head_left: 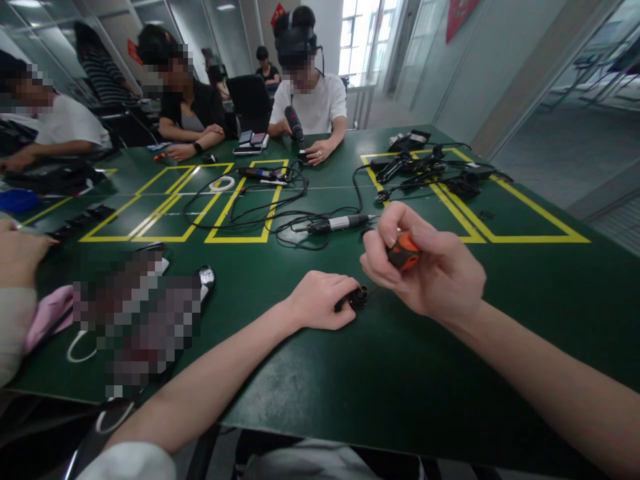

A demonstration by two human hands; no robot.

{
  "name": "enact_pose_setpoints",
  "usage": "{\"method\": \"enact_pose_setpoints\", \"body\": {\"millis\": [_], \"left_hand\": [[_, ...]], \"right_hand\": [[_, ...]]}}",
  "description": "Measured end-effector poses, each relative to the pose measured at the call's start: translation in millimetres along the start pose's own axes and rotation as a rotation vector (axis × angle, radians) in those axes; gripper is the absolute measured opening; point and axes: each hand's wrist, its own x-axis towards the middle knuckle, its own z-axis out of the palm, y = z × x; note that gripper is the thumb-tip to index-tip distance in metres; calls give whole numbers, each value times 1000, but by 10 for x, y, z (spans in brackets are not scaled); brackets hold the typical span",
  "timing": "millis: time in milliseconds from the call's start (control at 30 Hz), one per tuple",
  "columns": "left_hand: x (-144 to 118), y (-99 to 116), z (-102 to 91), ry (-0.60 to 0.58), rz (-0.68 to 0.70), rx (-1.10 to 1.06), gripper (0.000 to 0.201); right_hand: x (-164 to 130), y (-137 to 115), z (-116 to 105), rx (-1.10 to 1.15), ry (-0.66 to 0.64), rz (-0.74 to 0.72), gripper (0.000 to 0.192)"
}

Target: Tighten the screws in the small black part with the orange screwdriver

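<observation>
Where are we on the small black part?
Done: nothing visibly finished. In hand: left hand pins the small black part to the green table; right hand holds an orange-handled screwdriver over it. Left: cannot tell; the screw itself is hidden.

R hand (425,270) grips orange-handled screwdriver (404,252), upright over small black part (356,298). L hand (323,300) pins that part to green table (400,373). Beyond part: pen-type tool (340,223) w/ tangled cables (260,210). Far R of part: black adapters (430,170) in yellow-taped box.
</observation>
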Motion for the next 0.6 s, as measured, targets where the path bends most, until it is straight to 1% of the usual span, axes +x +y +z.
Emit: {"method": "enact_pose_setpoints", "body": {"millis": [100, 167, 233, 300, 433, 500, 600], "left_hand": [[-6, -5, 13, -2, -7, -9, 21], [-8, -9, 22, 6, -13, -25, 21], [-5, -12, 29, 17, -16, -45, 24], [0, -16, 34, 17, -21, -66, 30], [9, -27, 49, 0, -54, -90, 39], [10, -29, 63, 10, -58, -94, 38], [9, -20, 84, 29, -59, -120, 34]], "right_hand": [[31, 4, -4, -49, 39, -16, 37], [41, 4, -18, -30, 49, -4, 42], [37, 1, -33, 13, 28, 15, 42], [26, 0, -40, 39, 6, 22, 38], [25, -5, -28, -2, 23, 19, 27], [41, -12, -25, -41, 22, 10, 28], [62, -24, -35, -64, 9, 11, 37]]}}
